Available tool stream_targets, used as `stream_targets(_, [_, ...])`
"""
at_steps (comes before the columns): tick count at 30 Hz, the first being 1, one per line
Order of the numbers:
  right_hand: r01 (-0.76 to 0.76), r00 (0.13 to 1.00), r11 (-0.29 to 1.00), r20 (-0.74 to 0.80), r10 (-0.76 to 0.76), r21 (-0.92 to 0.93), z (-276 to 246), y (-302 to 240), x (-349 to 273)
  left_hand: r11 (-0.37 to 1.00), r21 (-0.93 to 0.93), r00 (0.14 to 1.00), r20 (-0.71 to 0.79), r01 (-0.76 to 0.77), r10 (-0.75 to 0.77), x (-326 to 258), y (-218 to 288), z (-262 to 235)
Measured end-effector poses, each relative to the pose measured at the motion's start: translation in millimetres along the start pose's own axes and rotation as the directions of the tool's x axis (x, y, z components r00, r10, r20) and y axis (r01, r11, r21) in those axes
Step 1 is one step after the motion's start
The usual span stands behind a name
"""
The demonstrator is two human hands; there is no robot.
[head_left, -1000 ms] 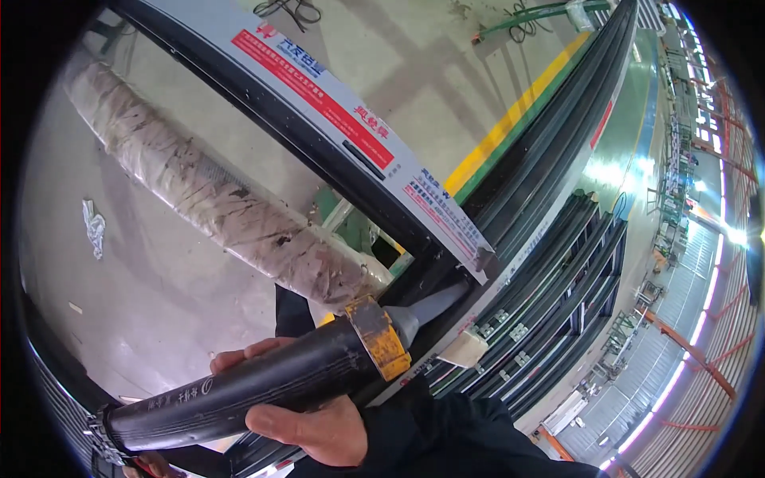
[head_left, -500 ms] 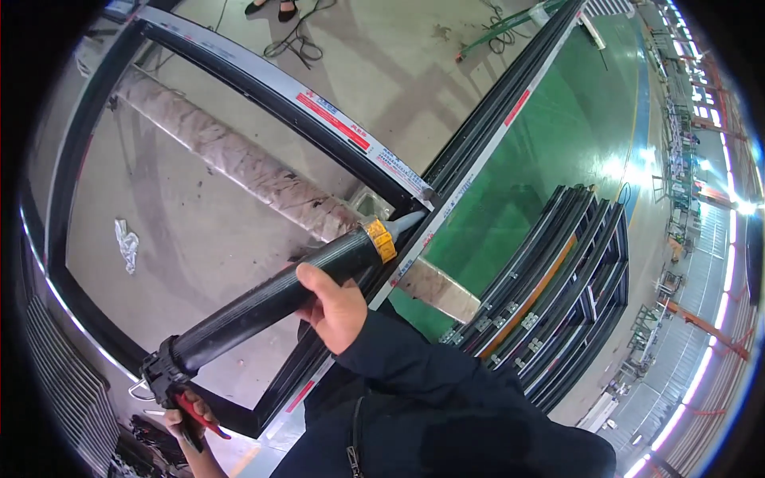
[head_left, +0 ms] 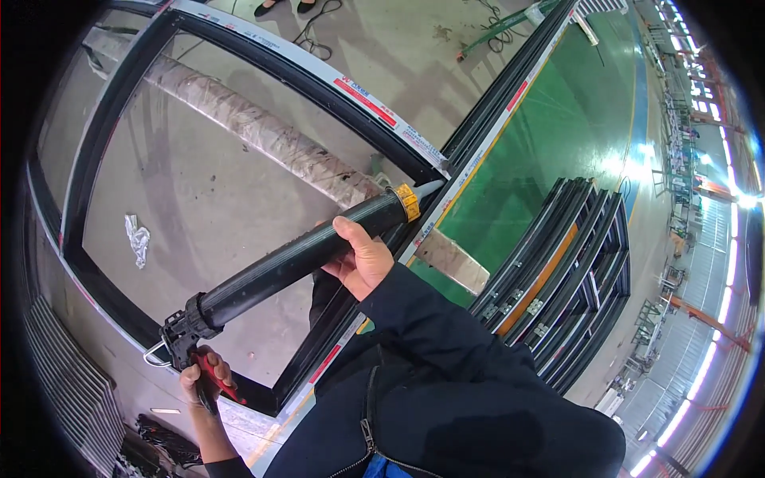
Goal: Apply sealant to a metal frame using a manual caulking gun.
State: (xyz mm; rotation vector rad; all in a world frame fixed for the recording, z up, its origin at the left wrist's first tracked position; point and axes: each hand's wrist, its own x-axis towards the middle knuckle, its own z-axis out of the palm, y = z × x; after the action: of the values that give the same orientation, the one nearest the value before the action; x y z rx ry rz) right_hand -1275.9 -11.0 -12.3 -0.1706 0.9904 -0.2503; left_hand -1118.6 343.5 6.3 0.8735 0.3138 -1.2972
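Note:
A black caulking gun [head_left: 295,267] with a yellow front ring lies slantwise across the view. My left hand [head_left: 205,376] is closed around its black and red handle at the lower left. Farther up, my right hand [head_left: 362,259] grips the barrel from below, thumb on top; some of its fingers are hidden behind the tube. The pale grey nozzle [head_left: 430,188] points to the upper right, its tip at the corner where two bars of a black window frame [head_left: 319,105] meet. Whether the tip touches the frame I cannot tell.
A wrapped beam [head_left: 255,131] passes beneath the frame, its end [head_left: 454,259] showing at the right. Several dark frames [head_left: 558,271] are stacked on the right over a green floor. Crumpled wrapping [head_left: 137,240] lies on the floor at left. A person's feet [head_left: 283,8] show at the top.
The whole scene has shifted in view, with the frame and gun appearing farther right. Both hands keep their hold on the caulking gun, and its nozzle stays at the frame corner.

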Motion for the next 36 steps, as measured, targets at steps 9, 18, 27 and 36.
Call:
stream_targets(9, [0.029,0.999,1.0,-0.013,-0.029,-0.007,2.7,4.2,-0.2,0.997,0.078,1.0,0.025,0.004,-0.006,-0.6,4.0,-1.1])
stream_targets(18, [-0.012,1.0,0.998,0.004,0.013,-0.056,-2.1,8.6,5.4,0.993,0.115,1.0,0.003,0.008,-0.008,-4.6,3.3,-4.1])
stream_targets(27, [0.033,0.999,0.999,0.007,-0.033,-0.024,-10.7,9.1,13.4,0.991,0.131,0.999,-0.038,0.024,-0.019,1.7,5.8,8.9])
stream_targets(36, [0.014,1.0,1.0,0.001,-0.014,0.008,-12.8,7.6,18.6,0.986,0.162,0.998,-0.048,0.043,-0.036,-2.7,14.2,22.5])
